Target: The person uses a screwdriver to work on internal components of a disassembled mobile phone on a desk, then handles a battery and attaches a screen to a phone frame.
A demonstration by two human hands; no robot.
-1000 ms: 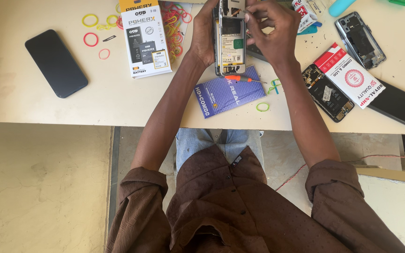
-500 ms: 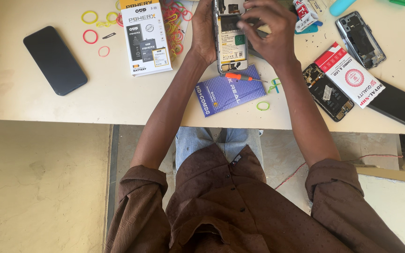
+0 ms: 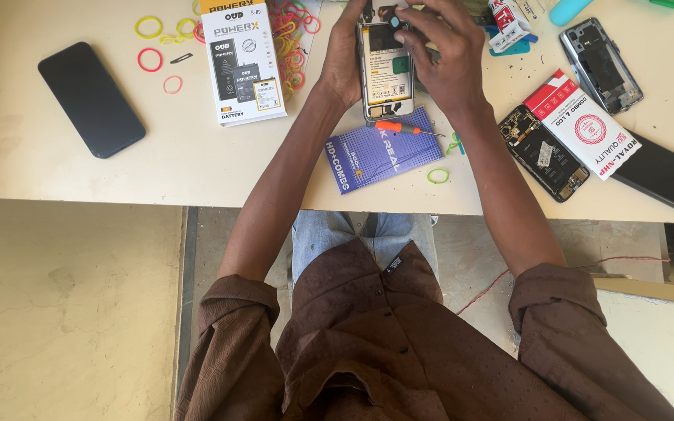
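Observation:
An opened phone (image 3: 388,74) with its back cover off lies on the cream table (image 3: 196,160), its battery and green parts showing. My left hand (image 3: 346,54) grips the phone's left edge. My right hand (image 3: 442,51) rests over the phone's top right, fingers curled on its upper part. An orange-handled screwdriver (image 3: 403,128) lies just below the phone on a blue packet (image 3: 380,152).
A black phone (image 3: 91,99) lies at the left, a white battery box (image 3: 242,62) beside coloured rubber bands (image 3: 294,35). At the right sit a red-and-white box (image 3: 587,125), an opened phone (image 3: 544,153), a dark phone (image 3: 661,181) and a phone frame (image 3: 601,66).
My right hand has shifted slightly over the phone's top; the phone stays held in place. The view has shifted a little.

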